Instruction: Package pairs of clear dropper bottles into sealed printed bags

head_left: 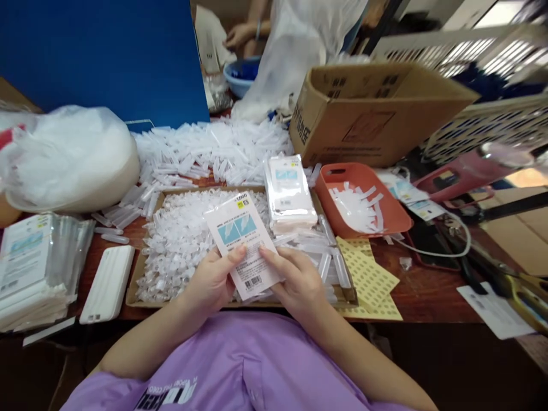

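Between both hands is a printed packaging card [252,260] in a clear sleeve, with blue pictures, a yellow label and a barcode. My left hand [216,277] grips its left edge, thumb on the front. On the right edge, my right hand [299,279] holds it the same way. Below the card lies a shallow cardboard tray [148,297] heaped with small clear plastic caps [175,245] on the left and clear tubes [325,265] on the right. A stack of similar cards in sleeves [291,191] rests on the tray's right side.
White tubes [214,145] pile up behind the tray, beside a stuffed plastic bag [72,157]. An orange basket [363,171] holds white strips. Yellow sticker sheets [366,277], a cardboard box [368,125], scissors [528,297], a white power bank [107,282] and bagged cards [38,262] lie around. Another person's hand [240,35] shows behind.
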{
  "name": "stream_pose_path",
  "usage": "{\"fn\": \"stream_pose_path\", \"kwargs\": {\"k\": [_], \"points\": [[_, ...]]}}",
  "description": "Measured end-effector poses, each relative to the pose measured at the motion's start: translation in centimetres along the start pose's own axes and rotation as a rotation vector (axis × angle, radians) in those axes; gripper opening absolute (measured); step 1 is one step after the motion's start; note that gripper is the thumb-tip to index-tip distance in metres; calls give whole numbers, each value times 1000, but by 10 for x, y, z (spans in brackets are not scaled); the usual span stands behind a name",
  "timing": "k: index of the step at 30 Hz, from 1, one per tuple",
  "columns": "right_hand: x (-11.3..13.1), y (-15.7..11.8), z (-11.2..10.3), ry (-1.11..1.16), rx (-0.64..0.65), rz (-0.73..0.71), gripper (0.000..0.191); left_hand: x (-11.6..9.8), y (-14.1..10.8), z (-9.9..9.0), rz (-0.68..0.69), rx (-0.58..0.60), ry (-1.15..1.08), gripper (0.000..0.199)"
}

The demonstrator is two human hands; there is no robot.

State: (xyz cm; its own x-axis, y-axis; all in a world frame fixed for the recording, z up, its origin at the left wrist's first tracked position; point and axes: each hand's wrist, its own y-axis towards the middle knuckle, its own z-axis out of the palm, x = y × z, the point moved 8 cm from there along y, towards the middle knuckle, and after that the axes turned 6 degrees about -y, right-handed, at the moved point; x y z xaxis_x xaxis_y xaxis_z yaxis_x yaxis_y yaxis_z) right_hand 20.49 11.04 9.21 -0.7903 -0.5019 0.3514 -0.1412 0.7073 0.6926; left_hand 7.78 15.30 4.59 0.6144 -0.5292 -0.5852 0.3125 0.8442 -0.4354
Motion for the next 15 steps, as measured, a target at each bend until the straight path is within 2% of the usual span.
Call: {"fn": "stream_pose_path", "kwargs": {"k": [5, 7, 10, 15], "points": [[-1, 7, 6, -100, 214, -43, 55, -7, 5, 4, 34, -14, -13, 28], [-3, 4, 10, -155, 243, -34, 56, -8, 6, 5, 36, -14, -15, 26], [-7, -2, 16, -214, 192, 4, 56, -7, 6, 7, 52, -19, -27, 27], [-8, -5, 18, -175, 56, 38, 55, -3, 4, 7, 92, -52, -50, 28]]}}
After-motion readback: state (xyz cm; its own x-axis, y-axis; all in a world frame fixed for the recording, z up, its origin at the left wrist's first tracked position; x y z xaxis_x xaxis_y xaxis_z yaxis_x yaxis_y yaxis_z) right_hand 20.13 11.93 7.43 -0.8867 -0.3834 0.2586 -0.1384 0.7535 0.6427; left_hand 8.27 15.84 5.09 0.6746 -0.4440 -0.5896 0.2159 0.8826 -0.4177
